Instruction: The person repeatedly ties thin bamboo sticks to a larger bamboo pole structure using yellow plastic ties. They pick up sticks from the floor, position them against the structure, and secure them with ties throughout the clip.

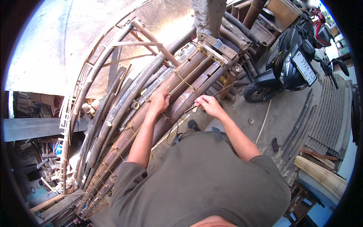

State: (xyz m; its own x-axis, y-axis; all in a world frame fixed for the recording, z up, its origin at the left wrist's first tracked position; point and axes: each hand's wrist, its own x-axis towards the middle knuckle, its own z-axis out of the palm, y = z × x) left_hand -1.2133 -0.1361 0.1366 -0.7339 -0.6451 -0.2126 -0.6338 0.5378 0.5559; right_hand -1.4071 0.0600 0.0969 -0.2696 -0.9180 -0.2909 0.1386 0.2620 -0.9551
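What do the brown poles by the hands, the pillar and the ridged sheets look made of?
Brown poles: probably bamboo, fairly smooth with a slight sheen; they are long and round, with slots cut in the wall.
Pillar: likely concrete, rough and unpainted, judging by its mottled grey surface.
Ridged sheets: perhaps fibre cement, matte grey and wavy, though dull metal is possible.

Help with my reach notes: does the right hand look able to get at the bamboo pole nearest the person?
Probably yes: the right hand is close beside that bamboo pole, with nothing evident blocking it, though its grip seems occupied by a thin brown stick.
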